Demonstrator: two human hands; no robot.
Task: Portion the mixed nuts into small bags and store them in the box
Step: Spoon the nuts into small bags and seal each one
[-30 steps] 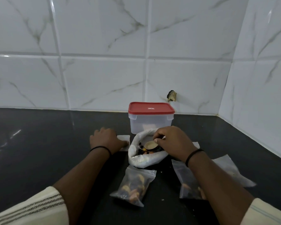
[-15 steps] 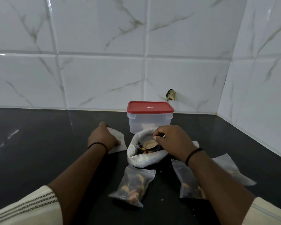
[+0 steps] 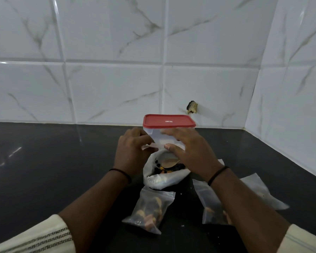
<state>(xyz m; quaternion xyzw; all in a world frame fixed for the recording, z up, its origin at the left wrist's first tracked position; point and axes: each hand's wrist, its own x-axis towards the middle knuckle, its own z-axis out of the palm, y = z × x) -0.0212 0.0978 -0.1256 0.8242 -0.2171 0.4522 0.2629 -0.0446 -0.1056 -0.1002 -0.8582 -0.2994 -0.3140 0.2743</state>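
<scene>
A clear box with a red lid (image 3: pixel 169 121) stands at the back of the black counter (image 3: pixel 44 170). In front of it sits a white bag of mixed nuts (image 3: pixel 162 179), open, with a small wooden spoon (image 3: pixel 169 162) lying in it. My left hand (image 3: pixel 132 150) holds an empty small bag (image 3: pixel 151 146) above the nut bag. My right hand (image 3: pixel 190 152) hovers beside that bag with fingers spread, the thumb near its edge. A filled small bag (image 3: pixel 150 210) lies nearest me. Another filled bag (image 3: pixel 212 207) lies under my right forearm.
An empty small bag (image 3: pixel 263 192) lies on the counter at the right. Marble tile walls close the back and right side, meeting in a corner (image 3: pixel 244 127). A dark chip (image 3: pixel 192 107) marks the back wall.
My left hand has lifted the empty small bag from the counter to above the nut bag. My right hand has let go of the spoon and risen toward that bag.
</scene>
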